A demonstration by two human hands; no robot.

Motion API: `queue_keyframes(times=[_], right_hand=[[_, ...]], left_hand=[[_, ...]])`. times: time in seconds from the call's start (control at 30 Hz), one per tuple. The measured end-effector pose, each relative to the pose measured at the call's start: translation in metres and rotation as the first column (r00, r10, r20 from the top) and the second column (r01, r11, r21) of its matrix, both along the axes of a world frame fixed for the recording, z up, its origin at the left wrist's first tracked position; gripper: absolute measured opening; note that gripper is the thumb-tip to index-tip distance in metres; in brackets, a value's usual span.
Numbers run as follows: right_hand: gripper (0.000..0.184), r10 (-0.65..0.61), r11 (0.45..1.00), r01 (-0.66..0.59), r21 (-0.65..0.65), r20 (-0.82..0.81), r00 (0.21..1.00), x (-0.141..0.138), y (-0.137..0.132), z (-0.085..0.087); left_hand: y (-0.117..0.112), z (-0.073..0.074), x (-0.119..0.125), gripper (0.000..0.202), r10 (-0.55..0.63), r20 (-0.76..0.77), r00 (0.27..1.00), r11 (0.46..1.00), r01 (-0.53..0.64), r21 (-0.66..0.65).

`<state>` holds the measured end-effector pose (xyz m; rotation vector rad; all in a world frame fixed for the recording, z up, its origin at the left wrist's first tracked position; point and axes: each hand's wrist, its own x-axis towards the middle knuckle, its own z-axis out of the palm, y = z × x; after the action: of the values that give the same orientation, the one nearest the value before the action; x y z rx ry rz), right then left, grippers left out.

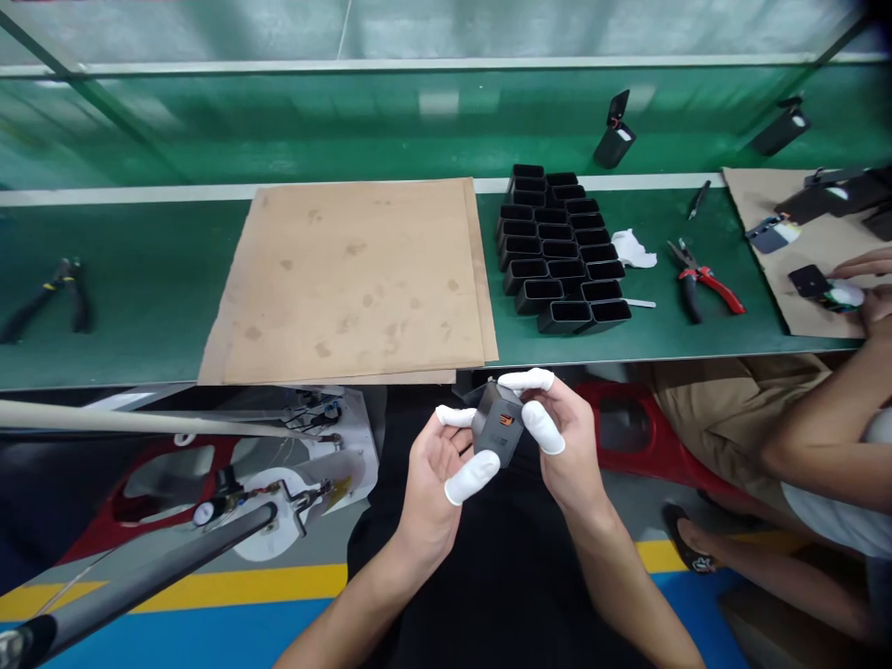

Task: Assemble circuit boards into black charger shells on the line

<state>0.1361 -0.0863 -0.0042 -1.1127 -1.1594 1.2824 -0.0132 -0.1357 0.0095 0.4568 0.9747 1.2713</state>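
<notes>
Both my hands hold one small dark grey box-shaped part [496,423] with an orange mark on its face, below the front edge of the green bench. My left hand [436,478] grips it from the left, thumb and fingertips in white finger cots. From the right, my right hand [568,437] pinches it with cot-covered fingers over its top and side. A cluster of several empty black rectangular shells [561,251] stands on the bench beyond my hands.
Brown cardboard sheets [352,283] cover the bench's middle. Red-handled pliers [703,283] and a white scrap [632,249] lie right of the shells; black pliers [52,293] lie far left. A co-worker's arm [829,409] reaches to parts on cardboard at right. A red stool [637,432] stands below.
</notes>
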Motion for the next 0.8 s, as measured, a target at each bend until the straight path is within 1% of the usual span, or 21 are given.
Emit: queue_keyframes(times=[0.13,0.2,0.27,0.3,0.33,0.37,0.4,0.43,0.47,0.5,0.53,0.57,0.6,0.63,0.67,0.73,0.77,0.8], right_hand=[[0.023,0.004,1.000,-0.005,0.014,0.072,0.997,-0.001,0.006,0.002],[0.023,0.021,0.999,-0.023,0.025,0.085,0.996,-0.002,0.008,0.001],[0.025,0.059,0.997,-0.064,0.049,0.086,0.994,-0.002,0.010,0.000],[0.026,0.087,0.994,-0.093,0.063,0.090,0.992,-0.002,0.010,-0.001],[0.030,0.116,0.989,-0.124,0.075,0.100,0.988,-0.003,0.009,-0.002],[0.036,0.145,0.985,-0.154,0.082,0.114,0.983,-0.004,0.009,-0.003],[0.046,0.166,0.981,-0.177,0.084,0.127,0.978,-0.006,0.008,-0.004],[0.056,0.176,0.979,-0.187,0.079,0.136,0.975,-0.009,0.007,-0.005],[0.066,0.178,0.980,-0.188,0.068,0.135,0.975,-0.012,0.006,-0.007],[0.073,0.169,0.983,-0.177,0.056,0.124,0.978,-0.016,0.005,-0.008],[0.076,0.149,0.987,-0.154,0.046,0.102,0.984,-0.020,0.004,-0.010],[0.076,0.121,0.992,-0.124,0.039,0.073,0.990,-0.025,0.003,-0.011],[0.073,0.087,0.995,-0.089,0.039,0.044,0.995,-0.029,0.002,-0.012],[0.070,0.052,0.998,-0.052,0.043,0.018,0.999,-0.032,0.001,-0.012],[0.067,0.017,0.999,-0.017,0.051,-0.002,1.000,-0.035,0.000,-0.012],[0.063,-0.032,0.997,0.034,0.070,-0.023,0.999,-0.037,-0.002,-0.011],[0.063,-0.039,0.996,0.042,0.074,-0.032,0.999,-0.037,-0.002,-0.010],[0.063,-0.035,0.997,0.038,0.074,-0.046,0.998,-0.036,-0.003,-0.008]], left_hand=[[-0.003,0.001,0.010,0.039,0.001,0.021,1.000,1.000,-0.002,0.008],[-0.001,-0.003,0.011,0.038,0.034,-0.008,0.999,0.998,-0.033,0.049],[0.003,-0.009,0.006,0.043,0.113,-0.131,0.985,0.981,-0.091,0.169],[0.005,-0.013,0.001,0.048,0.175,-0.237,0.956,0.959,-0.111,0.262],[0.009,-0.016,-0.006,0.053,0.244,-0.369,0.897,0.923,-0.097,0.372],[0.012,-0.018,-0.015,0.057,0.320,-0.510,0.798,0.875,-0.042,0.483],[0.015,-0.019,-0.024,0.060,0.396,-0.632,0.667,0.819,0.056,0.572],[0.019,-0.020,-0.032,0.061,0.466,-0.714,0.522,0.761,0.175,0.624],[0.021,-0.019,-0.040,0.062,0.523,-0.757,0.393,0.706,0.297,0.642],[0.024,-0.018,-0.047,0.063,0.559,-0.774,0.299,0.659,0.407,0.633],[0.025,-0.017,-0.051,0.064,0.581,-0.776,0.244,0.617,0.489,0.616],[0.026,-0.016,-0.053,0.066,0.593,-0.774,0.222,0.588,0.537,0.605],[0.027,-0.015,-0.053,0.068,0.598,-0.771,0.218,0.573,0.557,0.601],[0.027,-0.015,-0.052,0.071,0.599,-0.768,0.224,0.576,0.546,0.609],[0.026,-0.016,-0.049,0.074,0.599,-0.765,0.239,0.596,0.505,0.624],[0.025,-0.018,-0.042,0.076,0.583,-0.760,0.287,0.658,0.381,0.649],[0.024,-0.020,-0.039,0.072,0.572,-0.756,0.318,0.683,0.325,0.654],[0.024,-0.022,-0.037,0.066,0.567,-0.746,0.350,0.693,0.288,0.661]])
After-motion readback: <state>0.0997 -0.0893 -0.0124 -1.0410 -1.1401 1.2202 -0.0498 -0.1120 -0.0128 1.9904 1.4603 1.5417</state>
